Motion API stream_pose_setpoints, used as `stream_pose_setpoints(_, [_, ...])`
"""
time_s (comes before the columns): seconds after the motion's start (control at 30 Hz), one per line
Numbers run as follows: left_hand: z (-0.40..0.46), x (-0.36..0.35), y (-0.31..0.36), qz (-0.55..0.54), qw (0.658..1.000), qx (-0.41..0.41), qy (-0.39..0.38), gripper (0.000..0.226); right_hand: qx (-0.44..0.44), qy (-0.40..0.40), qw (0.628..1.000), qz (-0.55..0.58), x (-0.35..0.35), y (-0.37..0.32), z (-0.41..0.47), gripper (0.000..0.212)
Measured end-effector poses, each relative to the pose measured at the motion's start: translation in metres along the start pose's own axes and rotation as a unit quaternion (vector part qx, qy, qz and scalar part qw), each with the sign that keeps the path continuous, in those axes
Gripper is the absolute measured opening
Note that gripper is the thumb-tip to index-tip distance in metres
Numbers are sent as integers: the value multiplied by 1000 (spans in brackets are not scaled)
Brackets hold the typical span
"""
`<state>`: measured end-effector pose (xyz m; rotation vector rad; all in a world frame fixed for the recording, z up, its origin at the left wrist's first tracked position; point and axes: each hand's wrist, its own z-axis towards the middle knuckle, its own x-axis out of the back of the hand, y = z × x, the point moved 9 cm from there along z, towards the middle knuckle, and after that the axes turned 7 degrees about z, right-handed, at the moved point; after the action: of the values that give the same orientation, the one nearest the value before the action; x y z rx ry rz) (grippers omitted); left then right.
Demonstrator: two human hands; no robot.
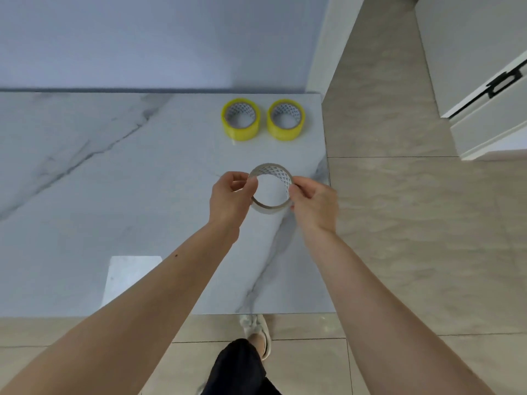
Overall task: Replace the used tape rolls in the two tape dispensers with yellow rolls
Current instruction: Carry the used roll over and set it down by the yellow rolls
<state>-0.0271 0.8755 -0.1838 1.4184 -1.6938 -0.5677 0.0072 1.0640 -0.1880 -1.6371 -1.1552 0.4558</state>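
Both hands raised over the right part of the table (114,195), sharing one used roll (270,186). Left hand (228,195) closed on the roll's left rim, thumb and fingers pinching it; right hand (312,202) closed on the right rim in the same pinch. Used roll: almost bare core, only a thin pale layer of tape left, patterned inner face visible, held tilted with the opening toward the camera and apparently clear of the table. Two-sided pinch probably chosen to keep so light a ring steady while it is carried or inspected; likely on its way to being set aside, judged from the grip alone. Two yellow rolls, left one (241,118) and right one (285,118), lying flat side by side near the far right corner, close together but apart, beyond the used roll and within easy reach as replacements. Count: one used roll, two yellow rolls, two hands. No tape dispenser in view; location cannot be told. Person's dark trouser leg (239,366) and pale shoe (261,332) on the tiled floor (427,223) below the near edge.
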Motion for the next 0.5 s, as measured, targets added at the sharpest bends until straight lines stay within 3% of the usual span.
stream_pose_setpoints(0.5, [84, -48, -8, -29, 995, 59, 79, 26, -11, -65, 996, -58, -29, -2, 115, 21])
